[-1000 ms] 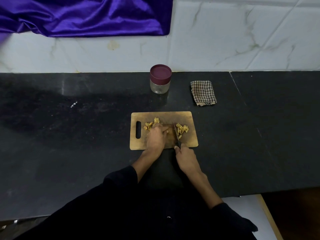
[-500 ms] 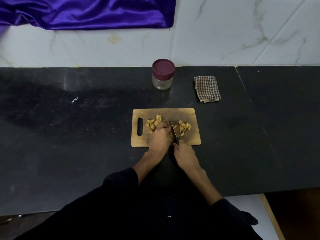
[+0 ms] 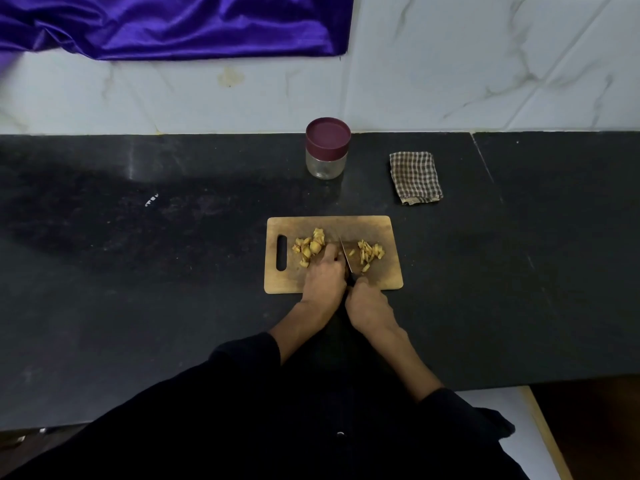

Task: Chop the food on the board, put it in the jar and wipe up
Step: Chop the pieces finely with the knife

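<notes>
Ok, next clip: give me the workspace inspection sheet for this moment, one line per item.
Surface: dark stone counter, smudged, a small white mark at left.
Job's things: wooden cutting board holds chunky food left of the blade and thin-cut pieces right of it; jar behind the board, maroon lid on; folded checked cloth to its right.
Clutter: nothing seen.
Grippers: left hand rests on the food; right hand grips the knife.
Cables: nothing seen.
Surroundings: marble wall, purple fabric hanging at upper left.
</notes>
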